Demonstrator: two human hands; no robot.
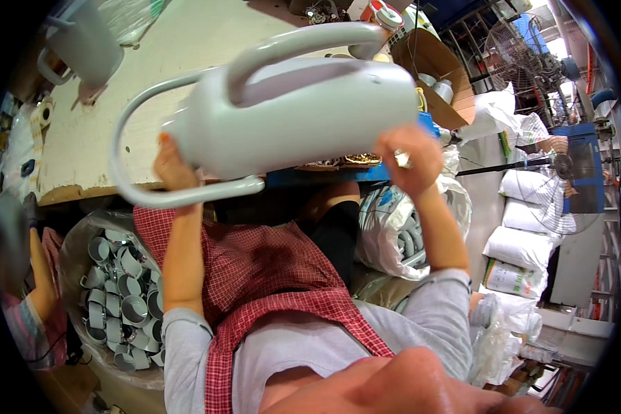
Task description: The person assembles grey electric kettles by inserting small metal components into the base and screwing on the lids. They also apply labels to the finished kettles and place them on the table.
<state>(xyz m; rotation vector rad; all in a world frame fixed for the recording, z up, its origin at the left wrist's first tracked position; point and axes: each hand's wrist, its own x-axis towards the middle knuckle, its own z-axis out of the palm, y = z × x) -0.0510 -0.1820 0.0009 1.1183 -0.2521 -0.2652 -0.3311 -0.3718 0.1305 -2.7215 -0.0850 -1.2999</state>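
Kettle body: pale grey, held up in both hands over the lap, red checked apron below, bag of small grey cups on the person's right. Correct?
Not quite. The bag of small grey cups is on the person's left in the head view. The rest holds: pale grey kettle body in the left hand and right hand, red checked apron below.

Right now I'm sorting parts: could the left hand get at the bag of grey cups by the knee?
Probably not at once: the left hand is up gripping the grey kettle shell, as is the right hand. The bag of cups lies open below.
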